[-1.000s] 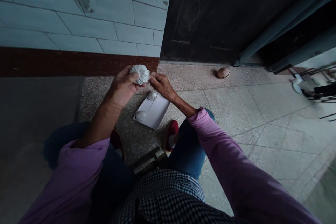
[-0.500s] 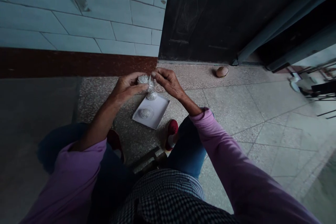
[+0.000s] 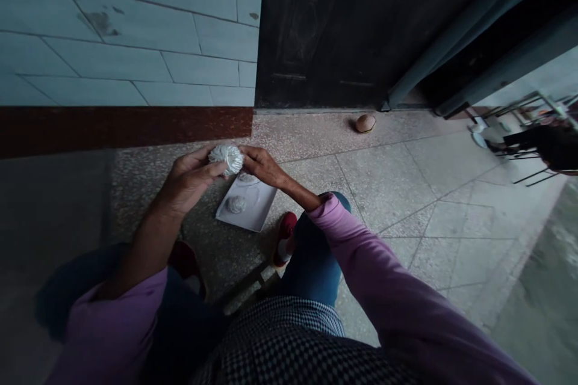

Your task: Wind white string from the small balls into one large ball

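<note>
A small round ball of white thread (image 3: 226,158) is sitting in the left hand (image 3: 192,175), whose fingers are curling closed around it above the floor. The right hand (image 3: 262,165) is pinching at the ball's right edge, fingertips together. Below them a white rectangular sheet (image 3: 253,207) is lying on the speckled floor, carrying another small white ball (image 3: 235,204).

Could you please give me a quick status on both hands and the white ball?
Left hand grips white ball. Right hand pinches at its side. White sheet below on floor, holding small ball.
</note>
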A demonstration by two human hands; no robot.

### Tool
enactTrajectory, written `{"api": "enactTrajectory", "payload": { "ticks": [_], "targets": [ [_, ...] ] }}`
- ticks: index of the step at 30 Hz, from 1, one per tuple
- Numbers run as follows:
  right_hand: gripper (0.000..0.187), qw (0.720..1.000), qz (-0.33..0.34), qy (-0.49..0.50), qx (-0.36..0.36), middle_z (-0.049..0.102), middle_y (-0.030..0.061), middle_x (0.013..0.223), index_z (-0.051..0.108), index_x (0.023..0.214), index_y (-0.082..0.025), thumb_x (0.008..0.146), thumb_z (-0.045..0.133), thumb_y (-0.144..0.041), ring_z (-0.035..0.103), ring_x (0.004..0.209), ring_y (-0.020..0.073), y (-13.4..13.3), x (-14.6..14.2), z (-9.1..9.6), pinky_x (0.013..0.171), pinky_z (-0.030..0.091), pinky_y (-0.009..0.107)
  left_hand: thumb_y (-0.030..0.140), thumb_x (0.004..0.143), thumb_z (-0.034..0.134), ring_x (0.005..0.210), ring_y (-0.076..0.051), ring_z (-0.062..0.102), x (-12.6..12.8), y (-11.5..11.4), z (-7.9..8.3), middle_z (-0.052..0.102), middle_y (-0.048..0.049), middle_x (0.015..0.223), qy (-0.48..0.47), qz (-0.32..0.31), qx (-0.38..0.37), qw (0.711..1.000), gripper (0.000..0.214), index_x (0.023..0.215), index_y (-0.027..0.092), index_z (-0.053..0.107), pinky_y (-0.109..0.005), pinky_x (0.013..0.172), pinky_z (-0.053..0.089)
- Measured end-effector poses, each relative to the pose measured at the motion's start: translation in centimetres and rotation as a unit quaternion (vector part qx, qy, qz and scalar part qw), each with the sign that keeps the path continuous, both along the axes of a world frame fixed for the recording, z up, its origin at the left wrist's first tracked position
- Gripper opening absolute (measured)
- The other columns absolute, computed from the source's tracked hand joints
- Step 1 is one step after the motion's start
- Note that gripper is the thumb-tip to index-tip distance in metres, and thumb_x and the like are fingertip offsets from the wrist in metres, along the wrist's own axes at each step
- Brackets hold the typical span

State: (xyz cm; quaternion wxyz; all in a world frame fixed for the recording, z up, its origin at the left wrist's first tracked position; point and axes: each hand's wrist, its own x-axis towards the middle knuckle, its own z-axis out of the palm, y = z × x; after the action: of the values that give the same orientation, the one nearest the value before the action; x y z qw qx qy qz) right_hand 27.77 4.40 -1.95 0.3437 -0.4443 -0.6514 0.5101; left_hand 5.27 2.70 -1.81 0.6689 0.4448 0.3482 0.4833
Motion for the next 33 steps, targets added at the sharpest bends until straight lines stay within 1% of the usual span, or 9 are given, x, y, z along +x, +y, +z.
{"api": "enactTrajectory", "payload": {
  "ticks": [3, 7, 11, 14, 16, 19, 23, 28, 33],
  "targets": [
    [0.073, 0.999, 0.034, -0.024, -0.019, 0.055, -0.0023, 0.080, 0.065, 0.089, -0.025, 0.126, 0.077, -0.087, 0.054, 0.086, 0.0216, -0.3, -1.0, -0.3, 0.082, 0.046, 0.032, 0.041, 0.071, 0.124, 0.106, -0.027, 0.078, -0.1, 0.6, -0.3, 0.092, -0.0056, 0.115, -0.023, 0.058, -0.015, 0.998, 0.057, 0.116, 0.024, 0.093, -0.033, 0.082, 0.067],
    [0.065, 0.997, 0.060, -0.040, -0.012, 0.066, 0.0012, 0.085, 0.071, 0.091, -0.026, 0.126, 0.082, -0.079, 0.060, 0.089, 0.0243, -1.5, -1.5, 1.1, 0.088, 0.052, 0.035, 0.037, 0.075, 0.120, 0.107, -0.023, 0.075, -0.2, 1.5, -0.9, 0.090, -0.0020, 0.122, -0.027, 0.119, -0.012, 0.992, 0.060, 0.126, 0.025, 0.089, -0.029, 0.083, 0.064],
    [0.062, 0.996, 0.070, -0.046, -0.015, 0.075, 0.0039, 0.091, 0.072, 0.088, -0.027, 0.121, 0.090, -0.077, 0.066, 0.092, 0.0276, -2.5, -1.8, 2.3, 0.092, 0.058, 0.038, 0.040, 0.084, 0.116, 0.105, -0.022, 0.073, 0.1, 1.7, -1.2, 0.087, -0.0002, 0.116, 0.046, 0.165, 0.057, 0.983, 0.057, 0.130, 0.022, 0.088, -0.032, 0.089, 0.061],
    [0.062, 0.998, 0.057, -0.013, 0.019, 0.074, 0.0049, 0.093, 0.074, 0.092, -0.028, 0.121, 0.088, -0.080, 0.067, 0.096, 0.0293, -2.0, -1.6, 2.7, 0.094, 0.059, 0.040, 0.041, 0.080, 0.118, 0.111, -0.027, 0.078, 0.2, 1.5, -1.0, 0.090, -0.0030, 0.119, 0.084, 0.176, 0.089, 0.977, 0.059, 0.127, 0.021, 0.090, -0.037, 0.100, 0.063],
    [0.067, 0.999, 0.020, 0.003, 0.048, 0.070, 0.0055, 0.094, 0.071, 0.092, -0.027, 0.121, 0.085, -0.085, 0.065, 0.097, 0.0286, -1.1, -1.2, 3.1, 0.094, 0.058, 0.040, 0.044, 0.077, 0.118, 0.110, -0.029, 0.081, 0.1, 1.2, -0.6, 0.092, -0.0061, 0.121, 0.099, 0.156, 0.090, 0.979, 0.058, 0.125, 0.021, 0.093, -0.037, 0.098, 0.065],
    [0.077, 0.996, -0.048, 0.007, 0.081, 0.058, 0.0036, 0.089, 0.059, 0.082, -0.028, 0.122, 0.080, -0.091, 0.056, 0.092, 0.0258, 0.5, -0.7, 3.6, 0.090, 0.053, 0.039, 0.049, 0.082, 0.116, 0.099, -0.027, 0.082, 0.0, 0.7, 0.1, 0.092, -0.0094, 0.118, 0.084, 0.073, 0.067, 0.992, 0.054, 0.123, 0.022, 0.096, -0.033, 0.081, 0.065],
    [0.079, 0.993, -0.106, -0.002, 0.060, 0.046, 0.0011, 0.084, 0.049, 0.079, -0.031, 0.124, 0.081, -0.087, 0.049, 0.088, 0.0252, 1.4, -0.7, 3.1, 0.084, 0.051, 0.039, 0.051, 0.081, 0.119, 0.084, -0.023, 0.076, 0.5, 0.4, 0.9, 0.089, -0.0104, 0.107, 0.005, 0.011, 0.024, 1.000, 0.044, 0.107, 0.023, 0.096, -0.027, 0.064, 0.062],
    [0.079, 0.994, -0.112, 0.008, 0.010, 0.044, 0.0002, 0.080, 0.049, 0.079, -0.031, 0.124, 0.081, -0.086, 0.047, 0.084, 0.0240, 1.4, -0.7, 1.5, 0.077, 0.051, 0.036, 0.042, 0.067, 0.125, 0.085, -0.022, 0.077, 1.6, 0.5, 1.0, 0.089, -0.0084, 0.107, -0.037, 0.007, -0.013, 0.999, 0.056, 0.113, 0.024, 0.098, -0.025, 0.065, 0.064],
    [0.074, 0.993, -0.112, 0.039, -0.028, 0.048, -0.0016, 0.079, 0.054, 0.087, -0.030, 0.125, 0.074, -0.091, 0.050, 0.079, 0.0223, 1.5, -0.8, 0.3, 0.072, 0.049, 0.035, 0.042, 0.072, 0.121, 0.097, -0.027, 0.084, 2.3, 0.7, 0.3, 0.092, -0.0080, 0.115, -0.025, 0.036, -0.006, 0.999, 0.057, 0.119, 0.025, 0.094, -0.029, 0.072, 0.069]
  ]
}}
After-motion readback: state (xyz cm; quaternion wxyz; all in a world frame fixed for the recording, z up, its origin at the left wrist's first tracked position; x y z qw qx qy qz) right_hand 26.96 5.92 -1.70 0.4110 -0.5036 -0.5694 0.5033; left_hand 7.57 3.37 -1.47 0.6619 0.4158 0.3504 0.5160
